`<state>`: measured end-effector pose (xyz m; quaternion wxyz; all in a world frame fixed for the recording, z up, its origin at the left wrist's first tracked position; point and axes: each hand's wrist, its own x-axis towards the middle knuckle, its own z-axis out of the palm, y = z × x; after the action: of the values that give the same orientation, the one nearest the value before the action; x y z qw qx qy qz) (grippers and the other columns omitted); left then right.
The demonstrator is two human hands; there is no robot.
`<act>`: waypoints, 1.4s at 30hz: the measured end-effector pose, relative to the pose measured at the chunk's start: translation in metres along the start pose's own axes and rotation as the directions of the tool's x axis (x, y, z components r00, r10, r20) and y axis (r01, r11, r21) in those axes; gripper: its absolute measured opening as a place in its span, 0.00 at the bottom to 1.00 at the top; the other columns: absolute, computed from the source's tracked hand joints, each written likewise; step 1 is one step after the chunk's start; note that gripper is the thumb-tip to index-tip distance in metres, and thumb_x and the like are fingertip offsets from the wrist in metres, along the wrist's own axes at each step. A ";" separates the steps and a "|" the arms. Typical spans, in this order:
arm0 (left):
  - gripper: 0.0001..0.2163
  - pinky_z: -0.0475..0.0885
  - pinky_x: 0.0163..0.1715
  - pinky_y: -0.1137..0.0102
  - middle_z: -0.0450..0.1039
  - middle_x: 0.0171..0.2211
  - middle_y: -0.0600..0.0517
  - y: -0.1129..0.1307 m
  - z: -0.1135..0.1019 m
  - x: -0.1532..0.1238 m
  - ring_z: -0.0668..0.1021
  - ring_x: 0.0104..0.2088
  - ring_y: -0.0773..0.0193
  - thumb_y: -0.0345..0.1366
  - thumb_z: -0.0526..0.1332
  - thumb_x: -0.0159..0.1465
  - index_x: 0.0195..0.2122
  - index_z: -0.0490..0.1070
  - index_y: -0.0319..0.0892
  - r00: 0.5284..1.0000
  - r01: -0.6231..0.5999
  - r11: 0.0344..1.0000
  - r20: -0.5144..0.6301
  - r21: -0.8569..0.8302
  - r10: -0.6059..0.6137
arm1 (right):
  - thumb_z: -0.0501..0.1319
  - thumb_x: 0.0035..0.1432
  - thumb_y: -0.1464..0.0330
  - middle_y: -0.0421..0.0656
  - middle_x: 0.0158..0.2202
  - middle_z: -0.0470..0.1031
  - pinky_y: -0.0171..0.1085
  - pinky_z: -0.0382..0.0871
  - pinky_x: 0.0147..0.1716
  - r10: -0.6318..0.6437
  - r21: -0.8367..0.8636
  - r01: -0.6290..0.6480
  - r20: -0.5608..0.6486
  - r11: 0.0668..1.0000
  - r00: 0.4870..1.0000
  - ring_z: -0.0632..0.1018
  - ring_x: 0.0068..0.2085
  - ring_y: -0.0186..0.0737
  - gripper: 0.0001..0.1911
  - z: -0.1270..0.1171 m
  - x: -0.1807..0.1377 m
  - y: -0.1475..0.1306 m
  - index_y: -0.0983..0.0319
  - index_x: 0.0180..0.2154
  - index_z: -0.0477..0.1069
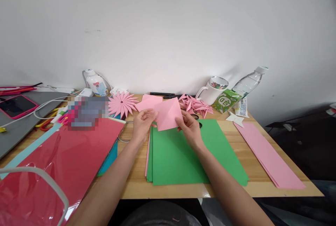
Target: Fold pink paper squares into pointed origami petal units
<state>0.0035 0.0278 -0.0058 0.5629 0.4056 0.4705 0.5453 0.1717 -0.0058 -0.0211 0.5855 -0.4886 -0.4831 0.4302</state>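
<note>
1. Wooden desk (pixel 231 138) spans the view, its far edge against the white wall.
2. Red glossy sheet (pixel 68 152) covers the 9 o'clock side of the desk.
3. Green paper stack (pixel 178 159) lies at the centre, below both hands; a strip pile of pink paper (pixel 267 157) sits at 3 o'clock.
4. Pink paper flower (pixel 122 103) sits at 11 o'clock from the hands, folded pink petal pieces (pixel 196 106) at 1 o'clock, with a white mug (pixel 212 91) and a plastic water bottle (pixel 248 82) beyond.
5. Pink folded square (pixel 168 114) is held just above the far edge of the green stack. It looks light, thin and limp, easily creased, so I judge it is best pinched at its edges near a fold.
6. Left hand (pixel 141 124) pinches the square's left edge, fingers closed on it; right hand (pixel 190 128) grips its lower right corner, thumb and fingers closed on the paper.
</note>
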 end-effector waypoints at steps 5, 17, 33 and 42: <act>0.26 0.73 0.34 0.70 0.75 0.35 0.46 -0.003 -0.002 0.003 0.77 0.35 0.63 0.40 0.70 0.45 0.43 0.69 0.35 0.999 -0.036 0.999 -0.027 -0.024 0.036 | 0.62 0.50 0.59 0.39 0.28 0.70 0.31 0.65 0.21 -0.036 -0.022 0.036 0.000 0.999 0.999 0.65 0.25 0.32 0.22 -0.001 0.001 0.004 0.60 0.47 0.69; 0.34 0.61 0.56 0.61 0.57 0.60 0.41 -0.018 -0.003 -0.003 0.63 0.58 0.52 0.46 0.65 0.52 0.58 0.58 0.40 0.910 -0.389 0.816 0.313 0.427 0.270 | 0.61 0.51 0.60 0.42 0.32 0.74 0.32 0.64 0.20 -0.097 -0.169 0.089 -0.036 0.982 0.995 0.66 0.22 0.29 0.22 0.003 -0.004 -0.003 0.63 0.47 0.68; 0.23 0.70 0.35 0.66 0.72 0.42 0.46 0.006 0.008 -0.025 0.74 0.39 0.56 0.41 0.63 0.52 0.48 0.66 0.37 0.823 -0.309 0.811 0.566 0.497 -0.034 | 0.69 0.42 0.63 0.38 0.26 0.70 0.32 0.65 0.25 -0.056 0.018 0.058 -0.102 0.998 0.993 0.70 0.26 0.31 0.14 0.000 -0.004 0.001 0.63 0.29 0.69; 0.36 0.68 0.43 0.64 0.66 0.51 0.43 -0.004 0.006 -0.025 0.71 0.47 0.53 0.49 0.62 0.54 0.60 0.51 0.40 0.811 -0.316 0.859 0.584 0.402 0.026 | 0.69 0.40 0.63 0.37 0.24 0.69 0.31 0.65 0.24 -0.035 0.108 0.039 -0.035 0.993 0.999 0.69 0.25 0.30 0.14 0.005 -0.009 -0.010 0.62 0.29 0.69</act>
<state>0.0114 0.0032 -0.0057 0.5035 0.7157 0.3651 0.3177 0.1654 -0.0152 -0.0124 0.6270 -0.4542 -0.4581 0.4367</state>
